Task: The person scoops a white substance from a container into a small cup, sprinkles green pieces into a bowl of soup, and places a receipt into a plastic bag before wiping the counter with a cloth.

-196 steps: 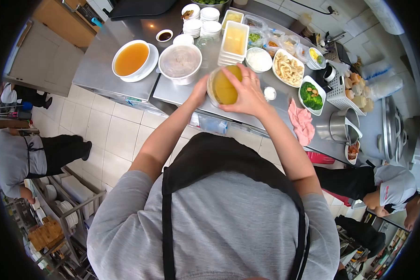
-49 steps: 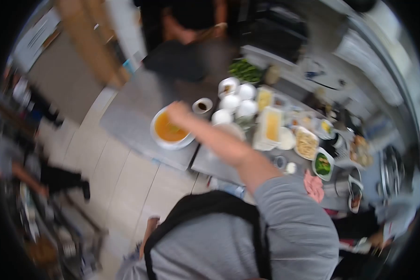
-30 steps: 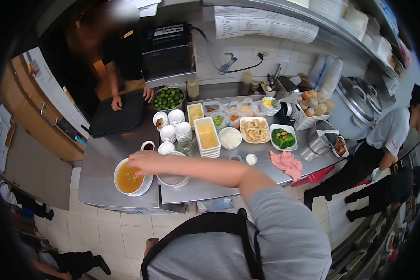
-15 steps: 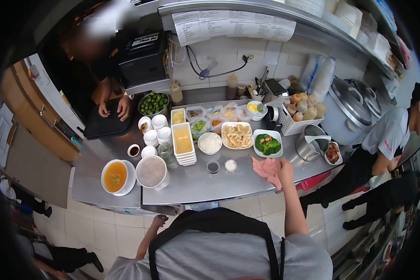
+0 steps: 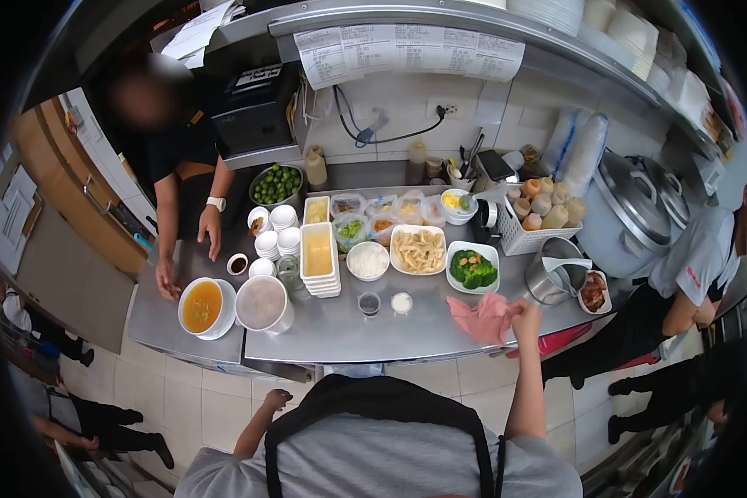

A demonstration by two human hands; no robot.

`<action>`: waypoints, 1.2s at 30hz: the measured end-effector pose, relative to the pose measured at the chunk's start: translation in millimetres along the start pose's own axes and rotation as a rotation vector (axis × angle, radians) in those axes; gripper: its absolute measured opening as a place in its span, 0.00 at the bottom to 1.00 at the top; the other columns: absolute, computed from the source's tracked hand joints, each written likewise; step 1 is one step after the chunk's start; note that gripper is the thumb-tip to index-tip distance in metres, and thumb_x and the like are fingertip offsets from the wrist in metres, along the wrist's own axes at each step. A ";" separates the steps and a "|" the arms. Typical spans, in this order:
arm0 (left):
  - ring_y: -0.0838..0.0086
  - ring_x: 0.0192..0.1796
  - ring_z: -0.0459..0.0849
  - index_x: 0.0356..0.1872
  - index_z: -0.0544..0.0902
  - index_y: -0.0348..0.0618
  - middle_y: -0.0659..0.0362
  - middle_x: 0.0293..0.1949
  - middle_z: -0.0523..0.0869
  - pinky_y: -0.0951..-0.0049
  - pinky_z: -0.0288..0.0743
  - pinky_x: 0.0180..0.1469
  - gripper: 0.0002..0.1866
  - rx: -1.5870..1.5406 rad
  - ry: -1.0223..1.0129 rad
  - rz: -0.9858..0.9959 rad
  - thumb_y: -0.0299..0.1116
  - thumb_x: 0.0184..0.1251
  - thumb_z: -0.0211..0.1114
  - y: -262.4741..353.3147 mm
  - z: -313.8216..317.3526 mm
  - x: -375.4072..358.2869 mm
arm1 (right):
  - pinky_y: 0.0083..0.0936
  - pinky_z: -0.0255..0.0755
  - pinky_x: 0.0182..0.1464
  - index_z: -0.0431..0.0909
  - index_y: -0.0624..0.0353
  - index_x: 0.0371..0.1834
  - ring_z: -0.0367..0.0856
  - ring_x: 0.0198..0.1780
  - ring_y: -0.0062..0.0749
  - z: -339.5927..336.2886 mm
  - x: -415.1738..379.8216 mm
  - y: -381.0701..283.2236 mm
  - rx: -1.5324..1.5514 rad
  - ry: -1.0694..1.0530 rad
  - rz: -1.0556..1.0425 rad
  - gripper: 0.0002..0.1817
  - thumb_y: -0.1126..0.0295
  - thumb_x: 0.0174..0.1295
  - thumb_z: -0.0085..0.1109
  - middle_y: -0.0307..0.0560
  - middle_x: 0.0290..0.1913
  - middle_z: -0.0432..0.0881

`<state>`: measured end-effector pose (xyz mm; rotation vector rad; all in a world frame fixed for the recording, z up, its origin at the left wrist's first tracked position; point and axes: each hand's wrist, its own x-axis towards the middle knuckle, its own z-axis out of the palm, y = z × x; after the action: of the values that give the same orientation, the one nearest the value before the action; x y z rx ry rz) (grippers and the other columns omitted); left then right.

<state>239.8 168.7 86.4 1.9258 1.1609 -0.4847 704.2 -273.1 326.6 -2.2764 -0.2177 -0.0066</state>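
My right hand (image 5: 524,322) grips a pink cloth (image 5: 481,318) by its right end, and the cloth lies over the front edge of the steel counter (image 5: 415,332). Just behind the cloth is a square white dish of broccoli (image 5: 473,267). My left hand (image 5: 279,399) hangs low in front of the counter, its fingers curled, touching nothing on top. Two small cups, one dark (image 5: 368,304) and one white (image 5: 402,303), stand left of the cloth. A white bowl of orange soup (image 5: 202,308) sits at the counter's left end, beside a white tub (image 5: 264,305).
At the back left, a co-worker's hands (image 5: 211,231) reach over the counter, one near the soup bowl. A metal pitcher (image 5: 551,278) and a bottle basket (image 5: 548,238) stand at the right. Another person (image 5: 695,257) is beyond them. Stacked yellow trays (image 5: 317,253) stand mid-counter.
My right hand has moved right and slightly down with the cloth. The co-worker's hands have come forward from the black board, one to beside the soup bowl.
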 end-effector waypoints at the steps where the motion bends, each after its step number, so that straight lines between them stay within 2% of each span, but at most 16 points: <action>1: 0.70 0.25 0.82 0.42 0.81 0.44 0.53 0.25 0.82 0.70 0.80 0.26 0.22 -0.038 -0.013 0.017 0.47 0.50 0.66 -6.1 3.6 1.0 | 0.31 0.72 0.30 0.81 0.63 0.27 0.80 0.27 0.44 -1.6 2.4 -10.2 -0.043 0.049 -0.072 0.07 0.79 0.41 0.57 0.54 0.24 0.80; 3: 0.70 0.23 0.82 0.42 0.81 0.44 0.54 0.24 0.82 0.71 0.79 0.25 0.21 -0.052 -0.026 0.069 0.47 0.50 0.66 -16.4 11.2 10.2 | 0.31 0.72 0.31 0.80 0.63 0.26 0.80 0.28 0.43 8.7 9.1 -4.3 -0.089 0.086 -0.130 0.06 0.77 0.43 0.58 0.54 0.25 0.80; 5: 0.71 0.19 0.80 0.40 0.80 0.42 0.55 0.22 0.81 0.71 0.77 0.22 0.21 -0.072 0.008 0.165 0.47 0.51 0.66 -33.1 20.7 9.1 | 0.33 0.72 0.34 0.79 0.62 0.26 0.79 0.32 0.42 51.8 13.6 38.9 -0.355 -0.019 -0.464 0.06 0.72 0.44 0.59 0.54 0.30 0.80; 7: 0.71 0.17 0.78 0.34 0.81 0.44 0.57 0.17 0.79 0.70 0.72 0.20 0.18 -0.017 0.030 0.113 0.48 0.52 0.65 -24.6 22.0 10.7 | 0.35 0.72 0.36 0.78 0.61 0.27 0.78 0.34 0.44 97.7 -9.0 55.7 -0.701 0.212 -0.583 0.08 0.69 0.45 0.58 0.53 0.35 0.79; 8: 0.71 0.16 0.77 0.35 0.81 0.44 0.56 0.17 0.79 0.70 0.71 0.21 0.20 0.128 0.297 0.542 0.51 0.53 0.63 -47.1 34.3 26.4 | 0.34 0.72 0.36 0.78 0.60 0.28 0.78 0.33 0.45 105.4 -16.8 46.6 -0.639 0.113 -0.554 0.08 0.70 0.44 0.59 0.52 0.36 0.78; 9: 0.71 0.16 0.77 0.37 0.81 0.43 0.54 0.17 0.79 0.68 0.73 0.24 0.22 0.128 0.049 0.173 0.53 0.53 0.62 -34.3 26.1 20.5 | 0.34 0.72 0.36 0.78 0.59 0.29 0.77 0.33 0.46 107.7 -31.6 36.5 -0.581 -0.003 -0.519 0.09 0.71 0.42 0.59 0.51 0.36 0.78; 14: 0.70 0.19 0.81 0.38 0.81 0.40 0.54 0.23 0.82 0.70 0.78 0.23 0.20 0.156 -0.132 0.372 0.48 0.56 0.60 -25.0 18.9 29.0 | 0.33 0.72 0.34 0.77 0.59 0.27 0.77 0.30 0.45 105.4 -84.1 -3.4 -0.252 -0.340 -0.562 0.09 0.77 0.38 0.58 0.51 0.31 0.78; 15: 0.69 0.21 0.82 0.38 0.81 0.37 0.54 0.26 0.83 0.71 0.79 0.24 0.20 0.175 -0.322 0.317 0.46 0.56 0.59 -15.7 14.8 28.9 | 0.33 0.72 0.33 0.78 0.58 0.27 0.77 0.29 0.44 99.2 -86.5 -13.5 -0.097 -0.456 -0.501 0.10 0.79 0.37 0.58 0.50 0.29 0.77; 19: 0.67 0.25 0.84 0.36 0.80 0.32 0.53 0.31 0.84 0.72 0.81 0.25 0.20 0.178 -0.581 -0.014 0.43 0.56 0.59 107.5 -33.4 -44.8 | 0.33 0.72 0.30 0.77 0.60 0.26 0.78 0.29 0.44 71.0 -60.9 -37.8 -0.046 -0.368 -0.383 0.07 0.78 0.39 0.56 0.50 0.30 0.78; 21: 0.69 0.23 0.83 0.36 0.80 0.32 0.53 0.30 0.83 0.74 0.79 0.23 0.19 0.190 -0.579 0.092 0.42 0.58 0.58 151.7 -52.4 -66.8 | 0.34 0.72 0.35 0.78 0.58 0.28 0.79 0.33 0.43 70.1 -40.5 -41.4 -0.376 -0.121 -0.451 0.08 0.75 0.41 0.59 0.50 0.34 0.79; 23: 0.69 0.24 0.83 0.35 0.81 0.34 0.52 0.27 0.83 0.71 0.79 0.27 0.17 0.247 -0.518 0.377 0.40 0.58 0.59 192.5 -68.0 -83.3 | 0.35 0.71 0.39 0.79 0.58 0.30 0.78 0.37 0.44 88.4 -30.2 -45.1 -0.497 -0.104 -0.507 0.09 0.73 0.42 0.60 0.49 0.37 0.78; 25: 0.67 0.33 0.83 0.38 0.81 0.39 0.51 0.31 0.83 0.67 0.77 0.38 0.14 0.156 -0.198 0.806 0.39 0.56 0.61 226.5 -65.3 -83.1 | 0.37 0.69 0.46 0.78 0.56 0.37 0.76 0.44 0.46 122.7 -21.2 -53.4 -0.578 -0.215 -0.521 0.15 0.69 0.43 0.62 0.49 0.43 0.77; 27: 0.60 0.48 0.77 0.47 0.78 0.46 0.49 0.46 0.78 0.64 0.70 0.51 0.19 0.088 0.238 1.091 0.37 0.52 0.64 259.1 -48.8 -71.7 | 0.38 0.68 0.50 0.74 0.56 0.47 0.74 0.49 0.49 149.9 -26.5 -79.2 -0.449 -0.336 -0.471 0.23 0.68 0.43 0.63 0.51 0.48 0.75; 29: 0.53 0.59 0.66 0.57 0.70 0.50 0.48 0.60 0.64 0.61 0.64 0.57 0.29 0.172 0.356 1.234 0.34 0.50 0.65 301.2 -48.0 -72.6 | 0.38 0.68 0.50 0.71 0.56 0.51 0.73 0.50 0.50 169.6 -30.7 -94.9 -0.352 -0.327 -0.454 0.27 0.68 0.43 0.63 0.53 0.49 0.74; 31: 0.51 0.61 0.61 0.59 0.67 0.51 0.48 0.64 0.55 0.61 0.62 0.59 0.34 0.296 0.386 1.294 0.31 0.45 0.66 334.8 -44.0 -64.5 | 0.38 0.68 0.51 0.67 0.56 0.55 0.73 0.50 0.51 192.0 -28.8 -85.7 -0.313 -0.343 -0.538 0.31 0.69 0.42 0.63 0.55 0.51 0.72; 36: 0.53 0.58 0.64 0.58 0.67 0.55 0.47 0.60 0.61 0.57 0.64 0.57 0.33 0.359 0.389 1.116 0.29 0.46 0.67 364.6 -13.4 -22.7 | 0.36 0.67 0.53 0.66 0.56 0.57 0.72 0.51 0.50 184.6 -24.3 -81.9 -0.289 -0.440 -0.504 0.33 0.69 0.42 0.64 0.55 0.52 0.71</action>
<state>541.3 78.8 272.5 2.6759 0.0486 0.3280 654.8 -85.6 265.1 -2.4200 -1.0755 0.2134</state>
